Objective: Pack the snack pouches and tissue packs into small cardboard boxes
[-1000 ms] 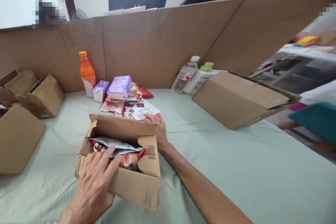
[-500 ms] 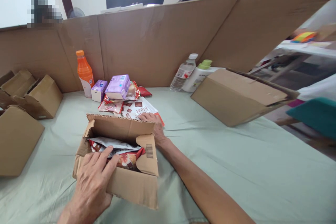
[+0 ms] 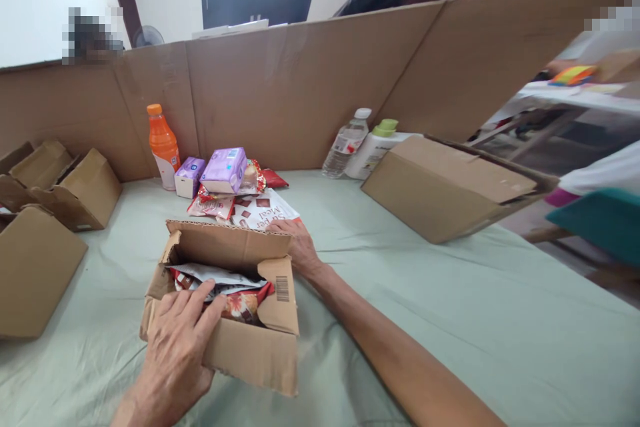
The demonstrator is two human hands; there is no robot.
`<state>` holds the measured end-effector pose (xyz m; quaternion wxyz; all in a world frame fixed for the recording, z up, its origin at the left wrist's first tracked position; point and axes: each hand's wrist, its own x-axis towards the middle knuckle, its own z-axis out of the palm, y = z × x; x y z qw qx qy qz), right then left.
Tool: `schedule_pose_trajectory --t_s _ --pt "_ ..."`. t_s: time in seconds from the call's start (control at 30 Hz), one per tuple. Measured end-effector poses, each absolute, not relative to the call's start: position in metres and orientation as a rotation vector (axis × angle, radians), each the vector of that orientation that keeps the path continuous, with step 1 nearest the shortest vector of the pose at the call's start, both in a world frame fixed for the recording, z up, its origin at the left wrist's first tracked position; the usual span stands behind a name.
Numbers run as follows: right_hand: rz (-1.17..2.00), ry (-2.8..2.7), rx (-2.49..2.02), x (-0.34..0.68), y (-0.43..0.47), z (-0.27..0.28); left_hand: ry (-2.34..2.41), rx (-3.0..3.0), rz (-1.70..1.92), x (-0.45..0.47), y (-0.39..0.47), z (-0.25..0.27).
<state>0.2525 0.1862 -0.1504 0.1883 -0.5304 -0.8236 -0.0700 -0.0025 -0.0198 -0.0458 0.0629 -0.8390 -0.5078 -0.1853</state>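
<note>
Green cloth: open box holds snack packets.

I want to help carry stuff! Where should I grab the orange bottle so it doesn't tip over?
Grip the orange bottle around its middle, just above the white label, coming from the front left. It stands upright against the cardboard wall, so you cannot come from behind, and the small purple box sits close on its right. The body is wide enough there for a steady hold; the narrow neck would probably let it swing.
</note>
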Motion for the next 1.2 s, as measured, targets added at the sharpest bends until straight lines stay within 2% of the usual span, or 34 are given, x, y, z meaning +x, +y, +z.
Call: schedule_pose_trajectory --t_s 0.37,0.77,1.2 --pt "-0.208 -2.325 -1.686 0.230 0.200 -0.140 -1.531 -2.534 -0.534 -0.003 -0.018 -0.044" --pt "-0.278 -2.247 -1.767 0.221 0.201 -0.152 -1.497 -2.542 -0.579 -0.003 -0.018 -0.044" --pt "-0.203 -2.394 -1.751 0.227 0.195 -0.141 -1.494 -2.536 -0.573 -0.004 -0.018 -0.046"
